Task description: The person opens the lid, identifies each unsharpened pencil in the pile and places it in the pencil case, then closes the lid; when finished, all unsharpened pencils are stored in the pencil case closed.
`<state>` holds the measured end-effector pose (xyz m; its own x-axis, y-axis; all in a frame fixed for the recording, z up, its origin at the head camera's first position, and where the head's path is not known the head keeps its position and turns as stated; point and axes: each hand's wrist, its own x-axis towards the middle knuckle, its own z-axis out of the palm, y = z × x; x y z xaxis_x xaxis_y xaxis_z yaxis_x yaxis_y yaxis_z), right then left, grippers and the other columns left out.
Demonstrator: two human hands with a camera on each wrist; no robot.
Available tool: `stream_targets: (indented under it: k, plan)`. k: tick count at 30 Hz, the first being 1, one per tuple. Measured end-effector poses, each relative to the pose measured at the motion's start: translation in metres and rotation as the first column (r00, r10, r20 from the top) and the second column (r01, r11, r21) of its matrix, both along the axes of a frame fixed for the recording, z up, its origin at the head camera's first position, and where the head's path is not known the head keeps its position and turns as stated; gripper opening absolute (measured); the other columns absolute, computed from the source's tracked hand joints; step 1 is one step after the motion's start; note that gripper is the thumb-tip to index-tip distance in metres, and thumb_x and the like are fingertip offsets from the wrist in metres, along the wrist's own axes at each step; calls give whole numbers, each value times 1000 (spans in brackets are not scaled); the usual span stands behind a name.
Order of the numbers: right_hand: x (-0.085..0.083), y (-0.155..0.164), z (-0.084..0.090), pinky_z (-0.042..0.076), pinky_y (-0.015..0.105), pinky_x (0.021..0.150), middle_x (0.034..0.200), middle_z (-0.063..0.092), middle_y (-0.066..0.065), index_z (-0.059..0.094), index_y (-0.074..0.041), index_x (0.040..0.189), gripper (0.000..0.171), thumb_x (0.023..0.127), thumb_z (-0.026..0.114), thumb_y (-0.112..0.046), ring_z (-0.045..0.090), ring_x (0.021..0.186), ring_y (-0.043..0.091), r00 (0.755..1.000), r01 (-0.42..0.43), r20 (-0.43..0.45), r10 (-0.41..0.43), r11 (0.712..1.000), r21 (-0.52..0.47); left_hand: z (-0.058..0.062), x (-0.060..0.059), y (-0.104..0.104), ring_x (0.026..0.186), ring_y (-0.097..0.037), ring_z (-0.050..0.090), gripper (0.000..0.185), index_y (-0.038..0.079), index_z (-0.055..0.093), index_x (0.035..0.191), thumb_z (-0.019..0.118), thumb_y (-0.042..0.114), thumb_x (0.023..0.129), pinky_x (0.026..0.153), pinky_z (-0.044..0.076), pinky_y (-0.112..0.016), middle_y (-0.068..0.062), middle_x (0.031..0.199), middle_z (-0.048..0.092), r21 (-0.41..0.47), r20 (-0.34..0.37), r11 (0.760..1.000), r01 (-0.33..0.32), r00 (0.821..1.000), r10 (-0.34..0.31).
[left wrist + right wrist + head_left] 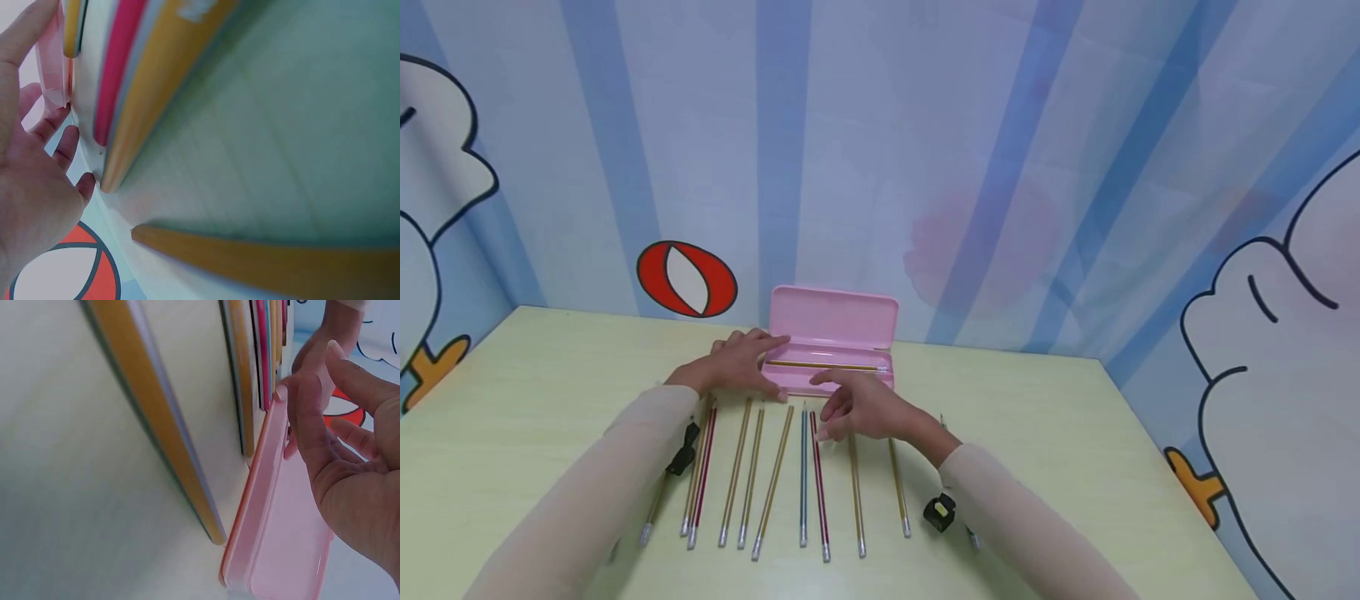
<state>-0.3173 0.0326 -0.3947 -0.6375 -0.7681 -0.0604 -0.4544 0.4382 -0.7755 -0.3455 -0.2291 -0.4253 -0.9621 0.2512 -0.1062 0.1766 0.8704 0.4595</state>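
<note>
An open pink pencil case (833,327) stands at the table's far middle, and one gold pencil (827,365) lies in its tray. My left hand (737,364) rests flat on the case's left end with its fingers stretched out. My right hand (859,408) hovers at the case's front edge, fingers relaxed, holding nothing. Several pencils (773,467) in gold, red and blue lie in a row in front of the case. In the left wrist view my left hand (31,187) lies by the case's corner (53,62). In the right wrist view my right hand (350,475) is above the case (281,550).
The pale green table (1120,467) ends at blue striped cartoon walls (1000,167) behind and on both sides. A small black device (683,454) sits by my left forearm and another (940,510) by my right forearm.
</note>
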Motion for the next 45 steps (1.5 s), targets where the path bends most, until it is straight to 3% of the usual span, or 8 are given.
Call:
stream_targets:
  k: [9,27,34,39,45]
  plan:
    - [16,-1,-10,53,21,65,84,71,-2,55,-5,135,67,78,87,-19,65,73,7,996,25,-85,-16,994,109,3,2,1,137,-42,31,104,18,31,158,83,48,72,110,31,-64,-19,158,32,10,4,1000,0,1000,0]
    - [24,-9,-16,48,18,63,78,64,-4,59,-5,128,66,73,91,-23,58,68,4,985,66,-167,-32,977,205,4,3,0,135,-41,33,104,17,31,157,83,48,72,110,29,-63,-20,157,33,14,-15,1000,4,1000,-3]
    - [27,-10,-14,49,19,57,75,66,-2,58,-1,130,69,72,91,-17,59,63,4,988,101,-140,-72,973,209,3,3,0,134,-41,34,105,17,32,157,83,49,72,110,30,-62,-20,156,34,13,-28,1000,12,1000,-12]
    - [29,-13,-11,54,24,54,74,68,2,54,4,135,74,71,90,-9,64,57,10,989,145,-69,-134,969,200,2,3,1,135,-41,34,105,19,30,158,82,49,72,110,31,-62,-18,157,34,3,-18,1000,1,1000,-1]
    - [30,-18,-10,56,27,53,67,69,5,52,5,136,74,72,88,-4,68,53,15,974,217,3,-225,945,243,2,3,0,136,-41,34,106,18,31,158,83,50,71,111,30,-63,-18,157,34,5,-19,1000,7,1000,-7]
